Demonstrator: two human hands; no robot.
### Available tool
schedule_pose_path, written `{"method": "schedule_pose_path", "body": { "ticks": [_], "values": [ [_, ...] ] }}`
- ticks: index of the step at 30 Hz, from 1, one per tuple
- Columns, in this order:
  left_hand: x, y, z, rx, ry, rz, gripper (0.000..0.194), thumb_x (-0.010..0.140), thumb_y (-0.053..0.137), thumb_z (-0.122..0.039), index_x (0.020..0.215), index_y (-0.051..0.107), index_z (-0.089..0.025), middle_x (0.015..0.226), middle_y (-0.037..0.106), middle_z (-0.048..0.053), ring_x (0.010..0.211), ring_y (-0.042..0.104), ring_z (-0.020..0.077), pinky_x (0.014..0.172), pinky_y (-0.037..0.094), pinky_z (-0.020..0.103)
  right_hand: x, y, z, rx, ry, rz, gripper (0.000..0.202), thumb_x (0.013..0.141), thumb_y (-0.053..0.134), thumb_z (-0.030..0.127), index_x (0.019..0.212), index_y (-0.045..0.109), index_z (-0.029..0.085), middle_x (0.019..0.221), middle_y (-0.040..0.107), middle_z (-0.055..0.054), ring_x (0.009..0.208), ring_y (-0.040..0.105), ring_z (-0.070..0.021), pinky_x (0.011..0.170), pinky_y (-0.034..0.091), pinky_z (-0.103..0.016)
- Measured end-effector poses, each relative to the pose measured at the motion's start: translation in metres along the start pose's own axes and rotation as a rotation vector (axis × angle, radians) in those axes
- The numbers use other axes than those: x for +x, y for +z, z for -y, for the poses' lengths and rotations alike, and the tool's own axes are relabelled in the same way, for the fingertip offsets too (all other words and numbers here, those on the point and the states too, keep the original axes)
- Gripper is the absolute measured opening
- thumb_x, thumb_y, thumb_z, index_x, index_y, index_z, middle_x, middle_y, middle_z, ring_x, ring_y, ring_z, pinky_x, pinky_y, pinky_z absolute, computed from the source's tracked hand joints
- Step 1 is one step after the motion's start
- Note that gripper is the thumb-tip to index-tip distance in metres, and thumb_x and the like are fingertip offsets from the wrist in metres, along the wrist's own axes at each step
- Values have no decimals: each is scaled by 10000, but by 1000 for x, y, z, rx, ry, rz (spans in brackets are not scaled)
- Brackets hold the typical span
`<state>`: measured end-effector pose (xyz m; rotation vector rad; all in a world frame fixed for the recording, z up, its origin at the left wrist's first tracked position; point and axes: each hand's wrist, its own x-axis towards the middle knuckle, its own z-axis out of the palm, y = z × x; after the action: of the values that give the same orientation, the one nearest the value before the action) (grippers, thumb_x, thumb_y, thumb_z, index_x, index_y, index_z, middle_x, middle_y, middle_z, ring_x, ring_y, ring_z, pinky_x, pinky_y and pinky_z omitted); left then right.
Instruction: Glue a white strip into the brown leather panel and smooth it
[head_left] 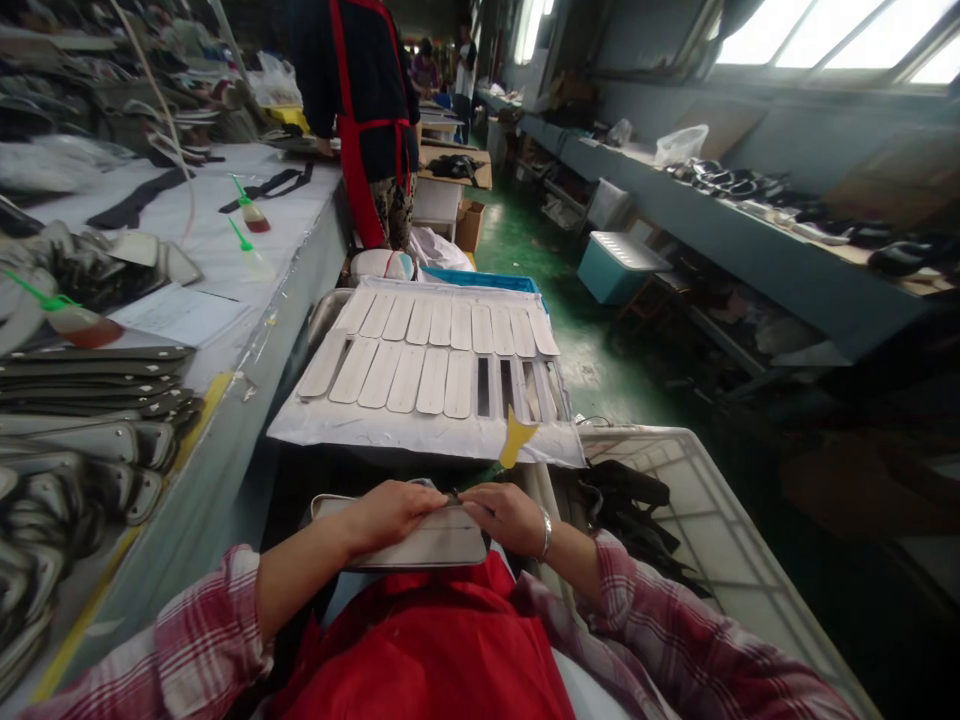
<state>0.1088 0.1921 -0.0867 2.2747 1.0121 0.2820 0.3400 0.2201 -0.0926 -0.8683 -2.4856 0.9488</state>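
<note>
Daylight floods from blown-out windows (825,35) at the upper right; the lower right sinks into deep shadow. Wide-angle distortion bends the edges, and the far background is soft.

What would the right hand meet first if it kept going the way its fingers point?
The right hand points left across the pale flat piece, so it would most likely meet the left hand first; their fingertips look almost touching, though depth is unclear.
</note>
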Motion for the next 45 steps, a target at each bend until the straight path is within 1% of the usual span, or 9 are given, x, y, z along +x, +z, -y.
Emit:
{"method": "schedule_pose_path", "body": {
  "ticks": [5, 7, 14, 19, 22, 30, 36, 40, 45],
  "values": [
    [0, 2, -1, 111, 12, 0, 319, 891, 395, -251, 1156, 553, -176, 1152, 596, 59, 1044, 563, 184, 899, 445, 290, 13, -8, 2, 6, 161, 104, 365, 871, 391, 300, 658, 644, 146, 629, 621, -20, 569, 535, -93, 569, 392, -194],
    [1, 3, 0, 145, 23, -8, 314, 893, 389, -243, 1154, 549, -173, 1145, 600, 58, 1032, 569, 183, 890, 454, 291, 23, -11, -1, 22, 211, 174, 334, 834, 440, 284, 611, 640, 138, 598, 604, -6, 552, 514, -84, 545, 368, -189],
    [0, 11, 4, 213, 51, -54, 323, 890, 381, -204, 1180, 515, -155, 1129, 599, 79, 1005, 576, 198, 871, 475, 325, 54, -14, -19, 98, 266, 408, 163, 687, 612, 283, 703, 701, 148, 631, 636, 2, 592, 553, -112, 544, 389, -189],
    [2, 13, 1, 264, 51, -65, 332, 894, 365, -191, 1186, 502, -114, 1111, 597, 109, 981, 578, 212, 842, 488, 328, 59, -13, -23, 177, 236, 491, 285, 731, 582, 343, 921, 701, 167, 835, 679, -18, 749, 599, -141, 675, 425, -202],
    [-2, 7, 5, 250, 61, -45, 334, 892, 369, -181, 1197, 491, -123, 1121, 595, 104, 991, 575, 195, 853, 480, 303, 61, -11, -22, 231, 201, 529, 340, 767, 541, 373, 1004, 678, 173, 919, 679, -21, 829, 606, -157, 742, 426, -205],
    [-41, -26, 34, 242, 37, 115, 445, 804, 398, -45, 1235, 465, -134, 1229, 536, 88, 1090, 526, 172, 933, 415, 259, 79, -2, -17, 335, 311, 650, 399, 787, 519, 399, 1085, 636, 163, 967, 667, -16, 895, 599, -181, 769, 442, -224],
    [-65, -27, 47, 276, 95, 59, 450, 837, 390, -103, 1282, 410, -169, 1262, 506, 91, 1109, 510, 184, 931, 422, 296, 99, 10, -8, 366, 197, 691, 351, 813, 502, 364, 1095, 628, 198, 980, 660, 0, 895, 591, -163, 784, 427, -213],
    [-80, -31, 54, 332, 69, 40, 404, 867, 376, -123, 1263, 434, -180, 1260, 508, 89, 1087, 526, 184, 908, 440, 303, 115, 20, 3, 301, 158, 733, 364, 832, 470, 361, 1102, 622, 170, 932, 663, -14, 857, 587, -155, 755, 427, -205],
    [-95, -38, 59, 366, 53, 21, 384, 874, 374, -116, 1245, 456, -176, 1255, 515, 79, 1076, 532, 173, 906, 444, 292, 134, 37, 15, 295, 96, 735, 372, 834, 466, 370, 1115, 612, 177, 980, 655, -14, 894, 582, -154, 808, 416, -213]
  ]
}}
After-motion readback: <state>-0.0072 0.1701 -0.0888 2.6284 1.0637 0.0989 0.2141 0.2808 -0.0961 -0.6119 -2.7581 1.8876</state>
